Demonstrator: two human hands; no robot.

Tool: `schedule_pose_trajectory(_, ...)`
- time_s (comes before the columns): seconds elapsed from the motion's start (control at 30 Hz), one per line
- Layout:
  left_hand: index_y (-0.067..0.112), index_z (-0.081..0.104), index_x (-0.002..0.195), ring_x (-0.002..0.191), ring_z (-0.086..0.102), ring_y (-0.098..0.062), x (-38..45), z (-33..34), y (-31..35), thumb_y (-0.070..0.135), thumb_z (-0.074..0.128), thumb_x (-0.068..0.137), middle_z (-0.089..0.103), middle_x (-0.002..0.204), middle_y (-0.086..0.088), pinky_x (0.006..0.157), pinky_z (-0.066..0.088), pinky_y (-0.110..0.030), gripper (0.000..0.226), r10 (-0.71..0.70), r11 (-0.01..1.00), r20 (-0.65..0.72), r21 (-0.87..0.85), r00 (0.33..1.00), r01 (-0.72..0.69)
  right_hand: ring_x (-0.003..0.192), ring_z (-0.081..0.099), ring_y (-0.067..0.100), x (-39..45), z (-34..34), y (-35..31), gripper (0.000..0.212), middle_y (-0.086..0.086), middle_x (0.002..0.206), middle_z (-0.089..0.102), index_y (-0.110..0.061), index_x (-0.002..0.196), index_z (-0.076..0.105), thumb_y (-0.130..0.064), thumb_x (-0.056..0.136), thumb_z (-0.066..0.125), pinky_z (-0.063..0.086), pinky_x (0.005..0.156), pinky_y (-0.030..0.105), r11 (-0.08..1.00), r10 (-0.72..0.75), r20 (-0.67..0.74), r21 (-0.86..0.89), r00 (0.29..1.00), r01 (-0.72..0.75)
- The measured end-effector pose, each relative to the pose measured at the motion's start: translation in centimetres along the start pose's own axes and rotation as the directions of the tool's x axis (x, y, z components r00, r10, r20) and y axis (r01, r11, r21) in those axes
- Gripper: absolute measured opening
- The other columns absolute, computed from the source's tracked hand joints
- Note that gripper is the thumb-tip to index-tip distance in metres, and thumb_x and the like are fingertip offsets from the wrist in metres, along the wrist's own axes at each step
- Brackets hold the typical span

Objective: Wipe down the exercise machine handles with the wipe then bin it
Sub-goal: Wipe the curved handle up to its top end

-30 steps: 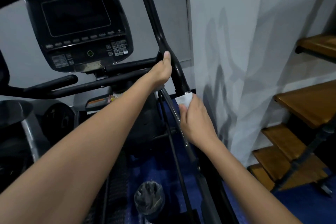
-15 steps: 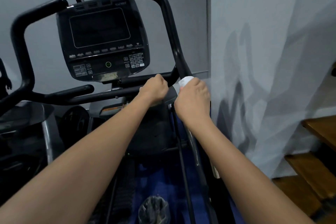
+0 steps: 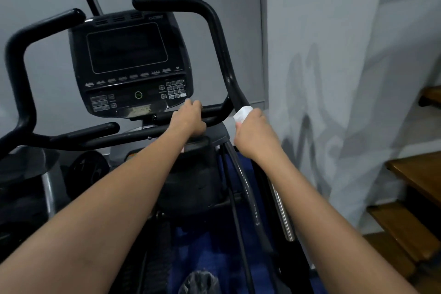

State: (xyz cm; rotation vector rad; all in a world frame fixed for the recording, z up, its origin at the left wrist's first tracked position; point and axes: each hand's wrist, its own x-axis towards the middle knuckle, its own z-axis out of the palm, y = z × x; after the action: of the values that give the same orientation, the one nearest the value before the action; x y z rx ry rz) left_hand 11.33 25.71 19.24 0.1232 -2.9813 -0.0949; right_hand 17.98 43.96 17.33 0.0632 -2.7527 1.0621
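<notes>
Head view: right hand (image 3: 254, 135) wrapped around right handle (image 3: 223, 55) of the exercise machine, white wipe (image 3: 242, 113) pinched against the bar, poking out above the fist. Left hand (image 3: 189, 119) curled on crossbar (image 3: 214, 108) just below console (image 3: 130, 64). Wooden stairs (image 3: 415, 174) far right.

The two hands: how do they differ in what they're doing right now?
The right hand grips a white wipe around the right handle; the left hand holds no wipe and grips the crossbar below the console. The right hand sits nearer the wall. Both grip the machine.
</notes>
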Motion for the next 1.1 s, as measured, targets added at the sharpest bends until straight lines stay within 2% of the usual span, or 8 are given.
schedule_pose_trajectory(0.13,0.014,0.038,0.152,0.136,0.044,-0.034,2.5,-0.9,-1.6,0.027,0.072,0.089,0.039,0.147,-0.013,0.109,0.041,-0.05,0.073,0.078,0.992,0.002,0.102,0.997,-0.078,0.104,0.055,0.035,-2.5,0.4,1.2,0.038,0.019,0.131,0.05,0.0,0.127,0.036,-0.027,0.103,0.047,0.039,0.078,0.035,1.0,-0.012,-0.012,0.022,1.0,0.013)
schedule_pose_trajectory(0.27,0.016,0.032,0.158,0.14,0.045,-0.033,4.8,-0.8,-4.1,0.035,0.073,0.09,0.04,0.152,-0.012,0.112,0.04,-0.05,0.082,0.144,0.963,0.057,0.22,0.988,-0.154,0.115,0.055,0.039,-3.5,0.2,1.1,0.038,0.02,0.135,0.048,0.001,0.128,0.035,-0.027,0.104,0.046,0.041,0.084,0.039,0.998,0.048,0.007,-0.035,0.999,-0.048)
schedule_pose_trajectory(0.5,0.013,0.04,0.149,0.135,0.051,-0.036,8.1,1.7,-5.9,0.045,0.058,0.101,0.051,0.148,-0.015,0.109,0.04,-0.049,0.06,0.229,0.959,0.184,0.128,0.956,-0.254,0.126,0.051,0.036,0.1,-0.3,-2.7,0.054,0.019,0.143,0.042,0.003,0.139,0.03,-0.03,0.101,0.051,0.043,0.098,0.04,0.967,0.208,0.019,-0.157,0.978,-0.203)
schedule_pose_trajectory(0.63,0.011,0.04,0.144,0.135,0.05,-0.038,9.1,3.0,-5.9,0.046,0.051,0.105,0.05,0.149,-0.017,0.108,0.038,-0.051,0.054,0.278,0.937,0.171,0.169,0.945,-0.306,0.1,0.057,0.031,3.5,-0.9,-5.6,0.044,0.011,0.127,0.056,-0.004,0.136,0.043,-0.024,0.098,0.049,0.043,0.079,0.034,0.912,0.278,0.058,-0.33,0.959,-0.245)
schedule_pose_trajectory(0.77,0.01,0.04,0.143,0.132,0.053,-0.039,9.1,3.2,-6.0,0.046,0.049,0.106,0.052,0.146,-0.017,0.105,0.041,-0.05,0.053,0.3,0.928,0.143,0.187,0.943,-0.323,0.089,0.056,0.029,5.2,-0.4,-7.4,0.023,0.008,0.107,0.055,-0.01,0.117,0.052,-0.019,0.098,0.041,0.047,0.078,0.035,0.869,0.203,0.064,-0.471,0.977,-0.15)
schedule_pose_trajectory(0.9,0.01,0.042,0.143,0.128,0.056,-0.037,8.5,3.3,-6.6,0.045,0.051,0.105,0.055,0.142,-0.015,0.102,0.043,-0.047,0.052,0.334,0.925,0.099,0.16,0.938,-0.346,0.072,0.055,0.022,5.0,0.1,-6.5,0.027,0.007,0.103,0.063,-0.01,0.113,0.052,-0.024,0.091,0.042,0.038,0.061,0.031,0.881,0.196,0.006,-0.439,0.981,-0.174)
schedule_pose_trajectory(1.03,0.015,0.045,0.144,0.124,0.057,-0.036,9.3,2.7,-8.0,0.043,0.061,0.1,0.059,0.139,-0.014,0.104,0.047,-0.048,0.055,0.36,0.927,0.163,0.043,0.918,-0.372,0.105,0.059,0.037,0.5,-0.2,-3.6,0.04,0.016,0.121,0.058,-0.002,0.128,0.042,-0.031,0.1,0.046,0.04,0.078,0.035,0.93,0.192,-0.055,-0.31,0.98,-0.199)
schedule_pose_trajectory(1.1,0.018,0.045,0.147,0.125,0.058,-0.036,9.6,2.0,-8.4,0.049,0.062,0.098,0.06,0.138,-0.015,0.105,0.047,-0.047,0.06,0.346,0.933,0.197,0.025,0.917,-0.358,0.102,0.059,0.038,-2.6,-0.1,-1.7,0.041,0.019,0.118,0.058,-0.002,0.126,0.039,-0.036,0.103,0.046,0.039,0.076,0.035,0.962,0.181,-0.04,-0.202,0.983,-0.186)
